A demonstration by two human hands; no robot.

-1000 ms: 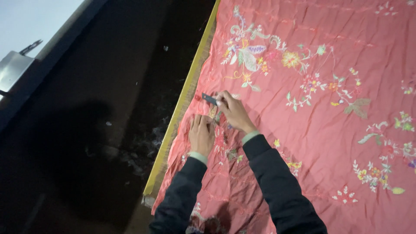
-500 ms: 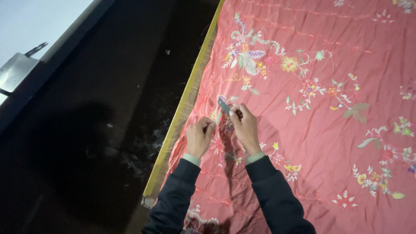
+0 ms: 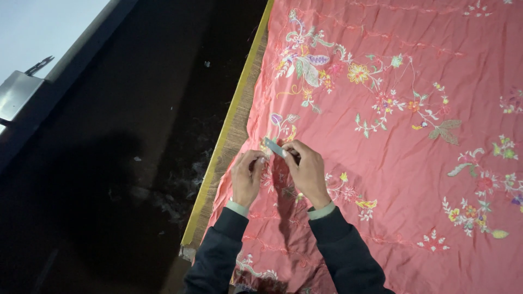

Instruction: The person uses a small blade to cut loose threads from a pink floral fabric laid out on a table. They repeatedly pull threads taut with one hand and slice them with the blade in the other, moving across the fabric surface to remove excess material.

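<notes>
- Right hand (image 3: 308,171) pinches a small grey metal cutter (image 3: 274,147).
- Left hand (image 3: 247,177), just beside it, fingers closed, pinches the pink flower-embroidered cloth (image 3: 403,163) on the table (image 3: 229,141).

cloth (image 3: 414,163): we note salmon pink, multicoloured floral embroidery
table edge (image 3: 231,130): yellow
sleeves (image 3: 348,256): dark navy, pale cuffs
floor (image 3: 120,163): black

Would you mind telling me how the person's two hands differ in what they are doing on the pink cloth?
The right hand pinches a small grey-blue tool between its fingertips; the left hand holds no tool and pinches the pink embroidered cloth. The right hand lies further in on the cloth, while the left hand sits nearer the wooden table edge. Both wear dark sleeves with pale cuffs and meet at the same embroidered flower.
</notes>
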